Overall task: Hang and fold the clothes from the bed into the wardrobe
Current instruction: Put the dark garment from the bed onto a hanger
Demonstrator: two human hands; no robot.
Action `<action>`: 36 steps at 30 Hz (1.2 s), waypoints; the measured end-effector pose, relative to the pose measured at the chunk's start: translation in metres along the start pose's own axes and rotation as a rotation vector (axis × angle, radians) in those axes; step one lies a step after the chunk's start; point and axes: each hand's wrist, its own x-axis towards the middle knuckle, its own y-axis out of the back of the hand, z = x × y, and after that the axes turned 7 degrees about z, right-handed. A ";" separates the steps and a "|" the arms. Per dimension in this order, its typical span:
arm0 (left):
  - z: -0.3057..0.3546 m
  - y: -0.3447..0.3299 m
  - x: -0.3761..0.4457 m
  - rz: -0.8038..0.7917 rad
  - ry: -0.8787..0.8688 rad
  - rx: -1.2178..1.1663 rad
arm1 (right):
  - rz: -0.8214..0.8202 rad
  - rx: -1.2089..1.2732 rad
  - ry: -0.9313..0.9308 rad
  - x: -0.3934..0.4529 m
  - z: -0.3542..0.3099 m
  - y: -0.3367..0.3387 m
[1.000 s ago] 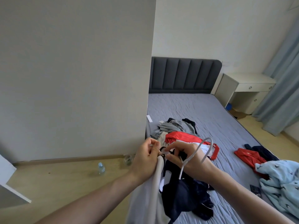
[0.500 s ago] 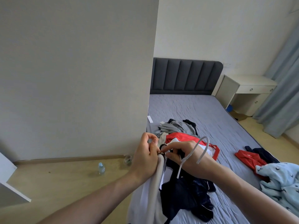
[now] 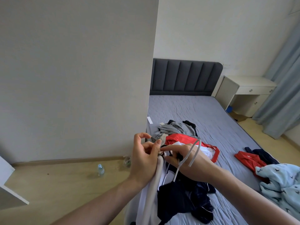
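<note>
While the big pale wall panel (image 3: 73, 70) blocks the left half of the room, the bed (image 3: 203, 114) stretches away behind it to a dark padded headboard (image 3: 185, 77), its grey quilted cover bare near the top. A white bedside unit (image 3: 243, 93) stands to the right of the headboard, with grey-blue curtains (image 3: 282, 88) hanging beside it. On the wooden floor (image 3: 56, 181) to the left a small water bottle (image 3: 101, 170) stands upright.

Clothes lie across the nearer part of the bed: a light blue patterned garment (image 3: 282, 184) at the right edge, a red and navy piece (image 3: 250, 159) just beside it, and in the middle a heap of grey (image 3: 175, 129) and red-and-white clothes (image 3: 194, 142).

Closest to me, a jacket (image 3: 178, 195) with a navy body and a pale grey front edge hangs from both hands above the near edge of the bed, its open zip teeth showing. The left hand (image 3: 144, 161) has its grip pinching the grey edge at the collar, thumb and forefinger closed on the zip end. The right hand (image 3: 190, 161) is curled into the navy collar on the other side of the zip, its grip holding the fabric. The hook of a white hanger (image 3: 190, 156) arches over the back of the right hand, its stem running down into the jacket.
</note>
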 end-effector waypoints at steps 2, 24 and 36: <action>0.000 -0.002 -0.001 0.016 -0.016 -0.016 | -0.023 -0.014 -0.004 0.002 0.001 -0.002; -0.017 -0.002 0.010 0.035 -0.108 0.101 | 0.214 0.089 -0.045 0.013 -0.004 -0.018; -0.056 0.013 0.018 0.057 -0.166 0.278 | 0.240 0.088 -0.162 0.007 0.004 -0.019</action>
